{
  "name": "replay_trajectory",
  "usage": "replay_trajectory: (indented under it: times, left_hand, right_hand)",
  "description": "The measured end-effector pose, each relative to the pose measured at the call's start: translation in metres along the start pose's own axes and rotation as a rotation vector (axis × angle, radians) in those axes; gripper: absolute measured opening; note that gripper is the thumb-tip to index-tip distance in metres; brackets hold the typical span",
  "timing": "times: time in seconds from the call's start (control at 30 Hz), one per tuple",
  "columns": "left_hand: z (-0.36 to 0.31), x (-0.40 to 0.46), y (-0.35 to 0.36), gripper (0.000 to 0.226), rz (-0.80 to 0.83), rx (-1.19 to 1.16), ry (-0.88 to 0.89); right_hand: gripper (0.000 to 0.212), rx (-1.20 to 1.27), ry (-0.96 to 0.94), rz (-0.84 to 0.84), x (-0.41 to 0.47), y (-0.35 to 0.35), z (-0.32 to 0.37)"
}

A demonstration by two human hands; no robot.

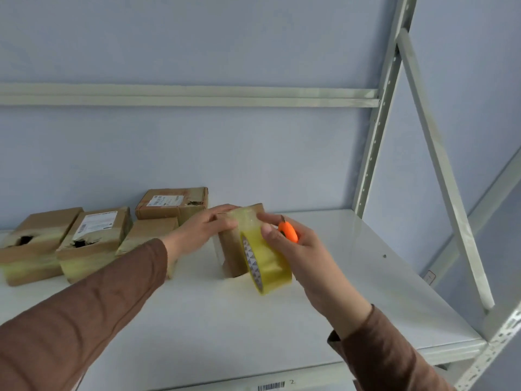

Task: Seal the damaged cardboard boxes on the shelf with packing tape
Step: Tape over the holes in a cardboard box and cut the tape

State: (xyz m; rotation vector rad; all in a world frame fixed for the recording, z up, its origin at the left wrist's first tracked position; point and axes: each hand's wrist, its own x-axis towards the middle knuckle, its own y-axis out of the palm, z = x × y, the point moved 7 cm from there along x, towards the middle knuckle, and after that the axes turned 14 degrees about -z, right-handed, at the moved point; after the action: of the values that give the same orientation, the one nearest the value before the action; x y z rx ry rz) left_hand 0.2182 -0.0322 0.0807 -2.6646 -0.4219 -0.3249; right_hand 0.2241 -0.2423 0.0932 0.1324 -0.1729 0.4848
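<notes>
A small cardboard box (231, 255) stands on the white shelf (352, 266), with a strip of clear tape (248, 217) stretched over its top. My left hand (201, 231) lies flat on that box top, pressing the tape. My right hand (293, 244) holds a roll of yellowish packing tape (267, 266) against the box's right side. An orange cutter (288, 232) is tucked in the same hand. To the left sit several more boxes; two of them (31, 246) (93, 244) have torn dark holes, and a box at the back (173, 203) has a torn edge.
A metal upright (375, 131) and a diagonal brace (439, 165) of the shelf frame stand at the right. A horizontal rail (183, 95) runs along the pale wall behind. A barcode label (271, 386) is on the shelf's front edge.
</notes>
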Motion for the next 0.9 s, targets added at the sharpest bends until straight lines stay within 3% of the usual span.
replay_trajectory:
  times: [0.1,0.17,0.27,0.33,0.4,0.5,0.57,0.8,0.9]
  left_hand:
    - [0.009,0.018,-0.02,0.031,-0.11,0.028,-0.146]
    - [0.015,0.028,-0.035,0.025,-0.263,0.059,-0.16]
    - [0.001,0.033,-0.052,0.024,-0.409,0.288,0.077]
    - [-0.002,0.035,-0.052,0.029,-0.303,0.453,0.172]
    - [0.005,0.033,-0.046,0.047,-0.114,0.485,0.107]
    - [0.011,0.033,-0.045,0.085,0.003,0.609,0.059]
    - [0.012,0.033,-0.044,0.096,0.008,0.698,0.082]
    - [0.021,0.037,-0.046,0.083,-0.009,0.749,0.107]
    - [0.029,0.039,-0.046,0.073,-0.014,0.693,0.081]
  right_hand:
    - [0.03,0.004,-0.079,-0.007,0.035,0.009,0.022]
    - [0.036,-0.033,-0.113,-0.009,0.058,0.016,0.024]
    - [0.047,-0.12,-0.12,0.012,0.083,0.032,0.016]
    - [0.035,-0.142,-0.099,0.02,0.093,0.038,0.006]
    - [0.017,-0.109,-0.093,0.008,0.102,0.039,-0.001]
    - [0.024,-0.127,-0.101,0.065,0.107,0.043,-0.008]
    - [0.023,-0.168,-0.101,0.141,0.105,0.05,-0.011]
    - [0.045,-0.041,-0.12,-0.004,0.094,0.043,-0.002]
    - [0.03,-0.043,-0.085,-0.03,0.071,0.026,-0.017]
